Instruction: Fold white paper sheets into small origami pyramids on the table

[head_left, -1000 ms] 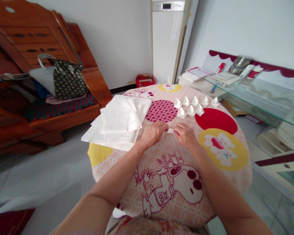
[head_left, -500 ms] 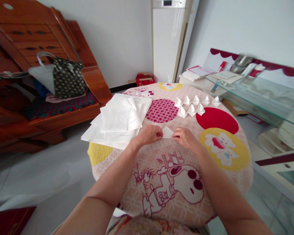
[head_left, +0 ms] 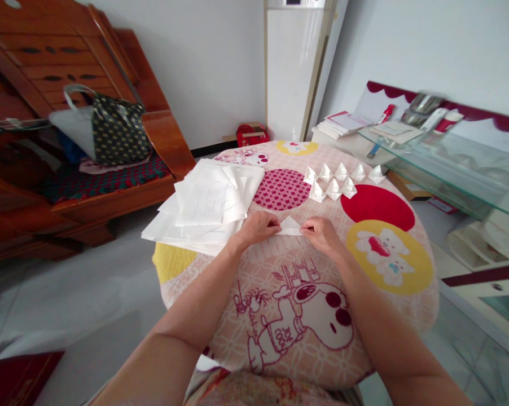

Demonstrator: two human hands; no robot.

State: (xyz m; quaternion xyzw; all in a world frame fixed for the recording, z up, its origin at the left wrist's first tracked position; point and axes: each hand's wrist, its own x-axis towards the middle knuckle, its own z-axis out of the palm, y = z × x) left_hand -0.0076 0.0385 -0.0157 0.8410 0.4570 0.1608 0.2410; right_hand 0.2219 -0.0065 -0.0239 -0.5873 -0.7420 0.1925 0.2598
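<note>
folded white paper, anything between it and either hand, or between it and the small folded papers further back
Nothing visible: the left hand and the right hand hold the folded white paper from either side. Toward the small folded papers only patterned tablecloth shows; the paper stack lies off to the left.

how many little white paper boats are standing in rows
8 paper boats: five in the far row, three in the nearer row, all on the table beyond the right hand; none seems hidden.
</note>
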